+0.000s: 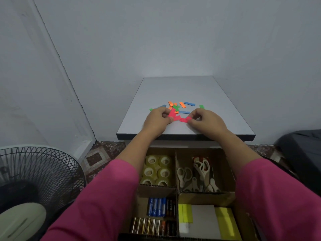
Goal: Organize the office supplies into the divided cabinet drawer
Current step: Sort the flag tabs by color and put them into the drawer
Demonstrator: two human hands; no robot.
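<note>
Head view, looking forward and down: I see both hands working on the grey counter [217, 108] above the open divided drawer [231, 193]. Left hand [156, 120] has its fingers curled and pinching a small stack of red slips [172, 114]; right hand [207, 121] pinches another red slip [185, 119] just beside it. Loose orange, green and blue slips [180, 106] lie scattered just behind the hands, touching or overlapping one another. Drawer compartments hold tape rolls [158, 169] at the far left, scissors [196, 173] at the far right, batteries [159, 206] at the near left and yellow note pads [224, 220] at the near right.

I judge the sorting by colour to be under way, with none of the slips in the drawer yet. Risks: the thin slips may fan out or slide from a light pinch during transfer; a sleeve may sweep loose slips off the counter edge; and colours may mix, since the pile overlaps.
</note>
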